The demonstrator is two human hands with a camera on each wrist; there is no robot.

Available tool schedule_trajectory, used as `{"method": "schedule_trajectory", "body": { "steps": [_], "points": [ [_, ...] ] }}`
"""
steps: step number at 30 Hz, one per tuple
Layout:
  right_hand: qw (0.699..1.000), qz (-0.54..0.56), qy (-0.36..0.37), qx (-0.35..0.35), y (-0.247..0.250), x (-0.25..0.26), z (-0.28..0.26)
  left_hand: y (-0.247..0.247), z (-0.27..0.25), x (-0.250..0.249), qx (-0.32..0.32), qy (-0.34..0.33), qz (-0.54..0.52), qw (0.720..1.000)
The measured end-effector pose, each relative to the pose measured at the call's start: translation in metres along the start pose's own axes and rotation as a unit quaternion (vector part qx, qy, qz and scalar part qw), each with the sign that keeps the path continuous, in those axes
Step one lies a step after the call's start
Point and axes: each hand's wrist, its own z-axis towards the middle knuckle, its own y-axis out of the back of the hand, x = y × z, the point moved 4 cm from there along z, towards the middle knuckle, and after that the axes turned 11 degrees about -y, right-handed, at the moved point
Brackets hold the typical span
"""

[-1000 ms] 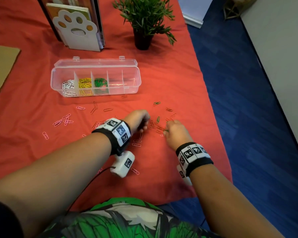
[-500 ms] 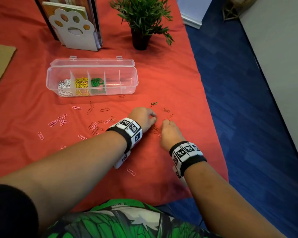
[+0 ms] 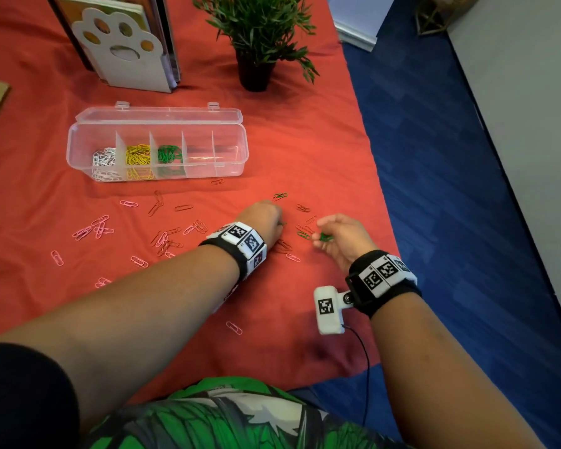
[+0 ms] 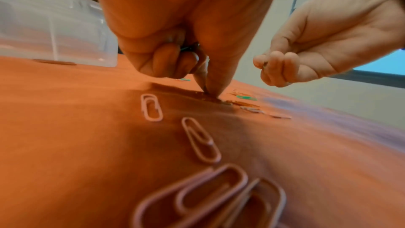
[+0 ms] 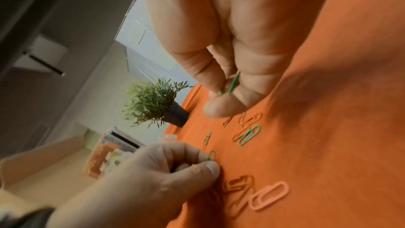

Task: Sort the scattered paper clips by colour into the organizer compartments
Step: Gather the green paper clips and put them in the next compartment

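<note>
Head view: my left hand [image 3: 262, 222] sits at centre frame, fingers curled down onto the red cloth [image 3: 321, 150]. My right hand [image 3: 342, 236] is just right of it, lifted, holding green clips [image 3: 324, 236] at its fingertips. One loose green clip [image 3: 303, 235] lies between the two hands, nearer my right, its long axis running left to right. Another green clip [image 3: 279, 196] lies just above my left knuckles. The organizer [image 3: 157, 147] stands well apart at upper left; its third compartment from the left holds the green clips.

Left wrist view: my left hand [image 4: 190, 44] pinches thumb to fingertip against the cloth at mid-frame; something green shows tucked among the curled fingers.

Right wrist view: my right hand [image 5: 219, 75] pinches a green clip [image 5: 234, 82] at upper centre. My left hand [image 5: 157, 176], lower left, nips the end of a green clip [image 5: 212, 155] lying on the cloth.

I judge the between-hands clip the next pick, for my right.
</note>
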Motion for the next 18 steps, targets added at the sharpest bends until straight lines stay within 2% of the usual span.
{"method": "schedule_trajectory", "body": {
  "steps": [2, 3, 4, 6, 8, 9, 10, 11, 12, 13, 15, 16, 18],
  "points": [
    [0.999, -0.042, 0.012, -0.004, -0.002, 0.0, 0.005, 0.007, -0.004, 0.004, -0.033, 0.039, -0.078, 0.996],
    [0.994, -0.109, 0.026, -0.017, -0.003, -0.001, 0.01, 0.01, -0.006, 0.007, -0.044, 0.078, -0.148, 0.985],
    [0.979, -0.198, 0.047, -0.034, -0.005, 0.0, 0.012, 0.012, -0.008, 0.011, -0.049, 0.121, -0.243, 0.961],
    [0.925, -0.357, 0.11, -0.076, -0.011, 0.001, 0.013, 0.016, -0.015, 0.017, -0.049, 0.186, -0.452, 0.871],
    [0.88, -0.432, 0.165, -0.112, -0.017, 0.0, 0.012, 0.021, -0.024, 0.017, -0.062, 0.207, -0.613, 0.76],
    [0.865, -0.451, 0.181, -0.122, -0.02, -0.001, 0.011, 0.023, -0.028, 0.019, -0.067, 0.212, -0.654, 0.723],
    [0.85, -0.472, 0.194, -0.13, -0.023, -0.004, 0.012, 0.025, -0.03, 0.021, -0.072, 0.215, -0.67, 0.707],
    [0.835, -0.495, 0.198, -0.134, -0.026, -0.006, 0.012, 0.024, -0.031, 0.026, -0.081, 0.223, -0.665, 0.708],
    [0.82, -0.517, 0.205, -0.137, -0.028, -0.009, 0.013, 0.024, -0.031, 0.03, -0.089, 0.229, -0.646, 0.723],
    [0.807, -0.535, 0.206, -0.142, -0.03, -0.01, 0.015, 0.024, -0.03, 0.034, -0.095, 0.231, -0.601, 0.76],
    [0.79, -0.556, 0.208, -0.152, -0.033, -0.009, 0.016, 0.027, -0.025, 0.04, -0.104, 0.206, -0.438, 0.869],
    [0.792, -0.553, 0.21, -0.152, -0.034, -0.007, 0.015, 0.029, -0.022, 0.041, -0.113, 0.179, -0.347, 0.914],
    [0.82, -0.513, 0.209, -0.143, -0.034, 0.001, 0.013, 0.035, -0.016, 0.033, -0.122, 0.116, -0.221, 0.961]
  ]
}}
